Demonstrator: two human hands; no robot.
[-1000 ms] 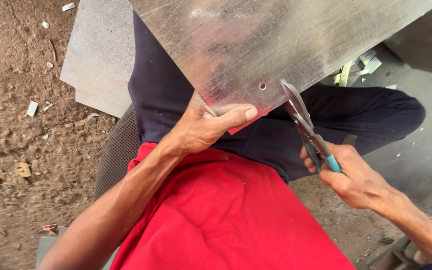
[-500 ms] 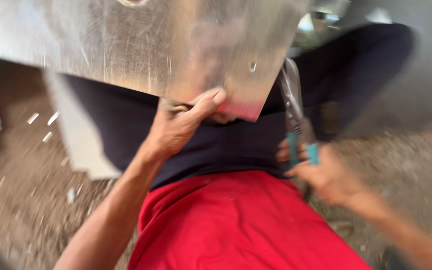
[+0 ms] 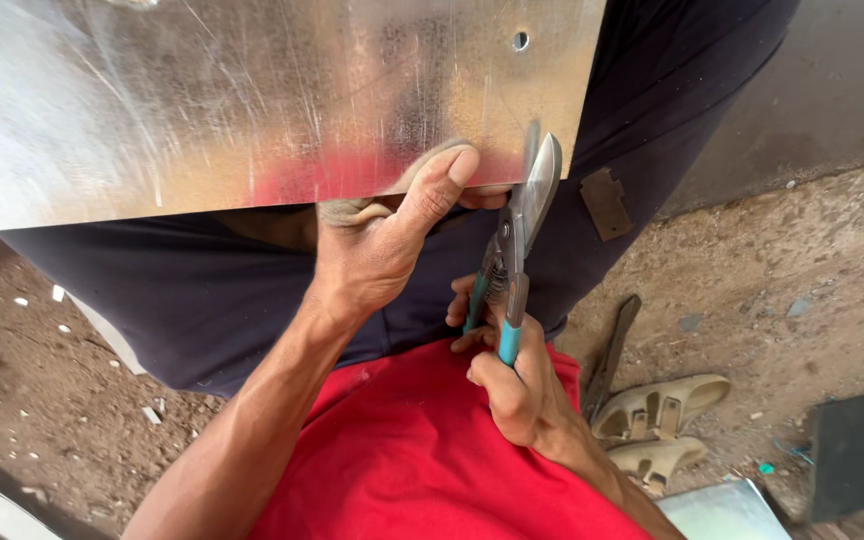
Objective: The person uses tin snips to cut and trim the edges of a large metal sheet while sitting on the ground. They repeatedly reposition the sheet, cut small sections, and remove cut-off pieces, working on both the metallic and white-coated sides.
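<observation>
Two hands are at work on one metal sheet (image 3: 252, 110); the sheet, held tilted a second ago, is now laid level across the lap; its near edge is gripped by the left hand (image 3: 372, 250), thumb on top; the snips (image 3: 514, 240), clenched in the right hand (image 3: 512, 385), have been brought up to that edge, blades parted over it; a cut appears begun.

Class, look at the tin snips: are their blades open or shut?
Open: the tin snips have blades parted at the metal sheet's lower edge.
</observation>
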